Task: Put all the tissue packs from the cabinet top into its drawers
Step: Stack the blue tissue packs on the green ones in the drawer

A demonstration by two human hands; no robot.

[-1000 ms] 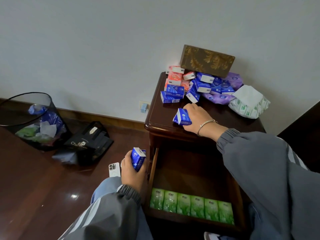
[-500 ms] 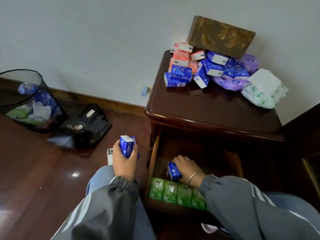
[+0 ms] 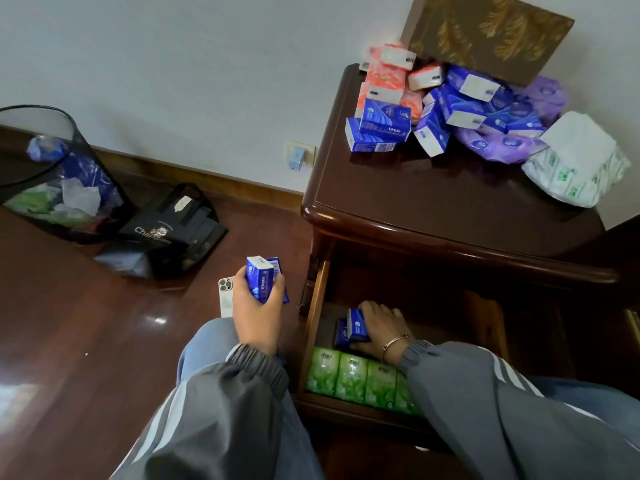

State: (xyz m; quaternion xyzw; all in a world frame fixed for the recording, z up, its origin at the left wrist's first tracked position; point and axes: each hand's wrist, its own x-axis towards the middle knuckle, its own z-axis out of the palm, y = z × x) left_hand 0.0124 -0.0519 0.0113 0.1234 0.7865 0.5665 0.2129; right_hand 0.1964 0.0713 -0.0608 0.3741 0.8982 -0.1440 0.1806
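Inside the open top drawer of the dark wooden cabinet, my right hand grips blue tissue packs and sets them against the drawer's left side, just behind a row of green packs along the drawer front. My left hand holds two more blue packs upright over the floor, left of the drawer. On the cabinet top lies a heap of blue packs, orange-red packs, purple packs and a white-green bundle.
A brown-gold tissue box leans on the wall behind the heap. A white phone lies on the floor by my left hand. A black bag and a mesh waste bin stand further left. A charger sits in the wall socket.
My right hand carried the blue pack from the cabinet top down into the drawer and now has it low against the left side. My left hand stayed put with its packs.
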